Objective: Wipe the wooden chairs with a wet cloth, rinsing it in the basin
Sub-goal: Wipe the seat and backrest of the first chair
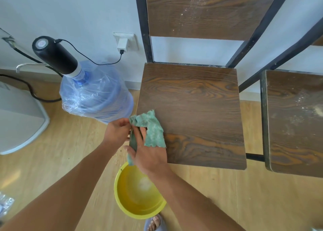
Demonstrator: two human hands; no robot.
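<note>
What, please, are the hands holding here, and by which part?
Both hold the green terry cloth: left hand pinches its upper-left corner, right hand grips its lower-left edge.

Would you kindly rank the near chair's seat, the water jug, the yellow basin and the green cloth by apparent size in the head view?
1. Near chair's seat, clearly largest.
2. Water jug.
3. Yellow basin; it lies nearer the camera and looks close to the jug in size, so this pair is unsure.
4. Green cloth, smallest, partly bunched under the hands.
</note>
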